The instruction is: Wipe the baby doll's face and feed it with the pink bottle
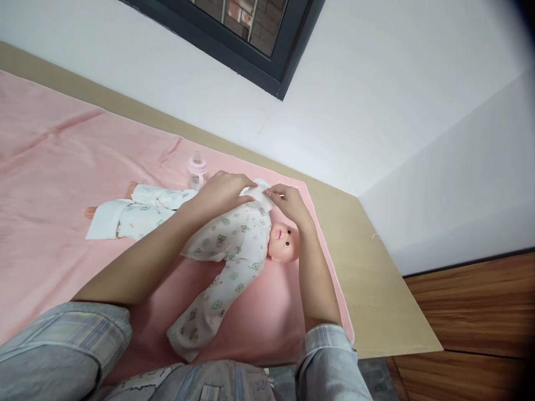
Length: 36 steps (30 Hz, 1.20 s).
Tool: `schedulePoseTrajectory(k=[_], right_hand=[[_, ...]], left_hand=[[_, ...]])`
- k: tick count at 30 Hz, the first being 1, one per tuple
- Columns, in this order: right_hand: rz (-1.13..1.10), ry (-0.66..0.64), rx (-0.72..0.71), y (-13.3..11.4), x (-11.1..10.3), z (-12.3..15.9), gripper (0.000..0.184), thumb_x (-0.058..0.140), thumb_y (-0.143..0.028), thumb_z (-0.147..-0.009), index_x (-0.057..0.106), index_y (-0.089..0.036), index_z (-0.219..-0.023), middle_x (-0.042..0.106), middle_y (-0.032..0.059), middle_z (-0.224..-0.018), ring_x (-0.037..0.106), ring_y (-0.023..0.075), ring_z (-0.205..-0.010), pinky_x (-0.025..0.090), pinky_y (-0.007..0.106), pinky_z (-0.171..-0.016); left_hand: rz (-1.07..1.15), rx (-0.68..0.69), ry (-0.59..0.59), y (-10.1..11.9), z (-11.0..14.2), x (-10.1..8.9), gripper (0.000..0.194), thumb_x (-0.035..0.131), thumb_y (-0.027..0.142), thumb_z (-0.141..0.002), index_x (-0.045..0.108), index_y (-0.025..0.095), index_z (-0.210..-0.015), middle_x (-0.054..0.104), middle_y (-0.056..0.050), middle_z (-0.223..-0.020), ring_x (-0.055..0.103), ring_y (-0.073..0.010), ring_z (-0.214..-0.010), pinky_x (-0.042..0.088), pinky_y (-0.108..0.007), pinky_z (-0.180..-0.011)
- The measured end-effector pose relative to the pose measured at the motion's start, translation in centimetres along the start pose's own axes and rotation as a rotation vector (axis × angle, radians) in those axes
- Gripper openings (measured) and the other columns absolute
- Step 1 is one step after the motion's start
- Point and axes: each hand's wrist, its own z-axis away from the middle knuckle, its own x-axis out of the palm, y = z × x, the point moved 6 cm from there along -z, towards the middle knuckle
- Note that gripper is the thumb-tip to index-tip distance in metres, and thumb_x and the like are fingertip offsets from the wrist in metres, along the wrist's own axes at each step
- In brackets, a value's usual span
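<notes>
A baby doll (284, 240) lies on its back on a pink blanket (54, 184), dressed in a white patterned sleepsuit (228, 239). Its head points right and its legs stretch left. My left hand (221, 192) rests over the doll's far shoulder, fingers closed on the white fabric of the far sleeve (259, 195). My right hand (290, 203) pinches the same fabric from the right, just above the doll's head. The near sleeve (200, 317) lies flat toward me.
A small pink baby bottle (197, 170) stands upright behind the doll, close to my left hand. The blanket covers a light wooden tabletop (376, 289) set against a white wall. Wooden flooring (480, 323) lies to the right.
</notes>
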Motion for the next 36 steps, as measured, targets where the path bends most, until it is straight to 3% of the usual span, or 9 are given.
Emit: schedulePoseTrajectory(k=[3,7,10,13,19,24,28,32,36], right_hand=[[0.125,0.057,0.096,2.2,-1.7,-1.0,0.021,0.058,-0.014,-0.081,0.077,-0.019,-0.088,0.072,0.0040,-0.095,0.063,0.0194,-0.090,0.047,0.039,-0.095],[0.214,0.130,0.241,6.2,-4.1,-2.5,0.032,0.054,-0.007,-0.077,0.074,-0.015,-0.101,0.070,0.0063,-0.110,0.063,0.0182,-0.095,0.048,0.038,-0.099],[0.115,0.205,0.356,8.8,-5.0,-3.5,0.036,0.056,-0.005,-0.073,0.071,-0.014,-0.105,0.067,0.0070,-0.117,0.061,0.0188,-0.104,0.045,0.041,-0.106],[-0.022,0.224,0.422,10.5,-4.6,-4.4,0.040,0.056,-0.006,-0.074,0.068,-0.015,-0.110,0.065,0.0073,-0.119,0.062,0.0179,-0.103,0.052,0.040,-0.100],[-0.104,0.174,0.542,13.1,-3.2,-4.8,0.038,0.058,-0.008,-0.077,0.064,-0.017,-0.113,0.065,0.0080,-0.118,0.066,0.0107,-0.083,0.061,0.029,-0.079],[0.018,0.225,0.642,15.2,-5.0,-3.6,0.032,0.053,-0.008,-0.079,0.065,-0.013,-0.108,0.068,0.0086,-0.104,0.063,0.0082,-0.066,0.059,0.027,-0.072],[0.161,0.273,0.629,16.0,-7.8,-1.8,0.030,0.046,-0.013,-0.084,0.065,-0.013,-0.108,0.065,0.0102,-0.117,0.067,0.0134,-0.083,0.057,0.032,-0.086],[0.342,0.278,0.631,17.3,-9.5,1.1,0.033,0.051,-0.017,-0.082,0.066,-0.014,-0.111,0.060,0.0116,-0.129,0.055,0.0241,-0.123,0.039,0.041,-0.111],[0.384,0.179,0.695,19.0,-8.9,4.3,0.055,0.065,-0.028,-0.076,0.058,-0.013,-0.128,0.050,0.0187,-0.139,0.051,0.0313,-0.128,0.041,0.044,-0.108]], left_hand=[[0.036,-0.098,0.067,-2.4,0.3,-1.8,0.037,0.060,0.035,-0.091,0.065,0.020,-0.125,0.064,-0.004,-0.129,0.059,-0.0275,-0.118,0.042,-0.034,-0.098],[0.076,-0.285,0.172,-6.9,1.0,-4.2,0.037,0.057,0.044,-0.091,0.069,0.023,-0.119,0.067,-0.002,-0.123,0.062,-0.0272,-0.110,0.044,-0.034,-0.094],[0.116,-0.385,0.250,-10.3,2.0,-5.4,0.037,0.056,0.048,-0.091,0.070,0.022,-0.114,0.070,-0.003,-0.116,0.064,-0.0253,-0.103,0.046,-0.033,-0.087],[0.170,-0.436,0.288,-13.0,2.8,-5.7,0.039,0.055,0.049,-0.091,0.070,0.020,-0.113,0.070,-0.003,-0.112,0.063,-0.0238,-0.099,0.046,-0.033,-0.085],[0.234,-0.534,0.261,-15.7,3.5,-5.0,0.040,0.057,0.047,-0.090,0.068,0.018,-0.116,0.068,-0.004,-0.115,0.062,-0.0220,-0.099,0.045,-0.035,-0.089],[0.259,-0.605,0.176,-17.7,3.3,-3.4,0.050,0.061,0.047,-0.086,0.061,0.019,-0.128,0.065,-0.006,-0.119,0.061,-0.0251,-0.103,0.046,-0.038,-0.094],[0.262,-0.677,0.056,-19.1,3.0,-1.2,0.075,0.071,0.043,-0.078,0.044,0.023,-0.145,0.060,-0.009,-0.131,0.060,-0.0291,-0.112,0.046,-0.038,-0.095],[0.254,-0.676,-0.046,-19.0,2.6,0.3,0.086,0.073,0.034,-0.074,0.034,0.023,-0.150,0.056,-0.012,-0.136,0.058,-0.0306,-0.117,0.047,-0.038,-0.094],[0.228,-0.623,-0.095,-18.0,2.0,1.1,0.084,0.069,0.022,-0.071,0.036,0.024,-0.149,0.058,-0.011,-0.134,0.058,-0.0327,-0.118,0.047,-0.037,-0.093]])
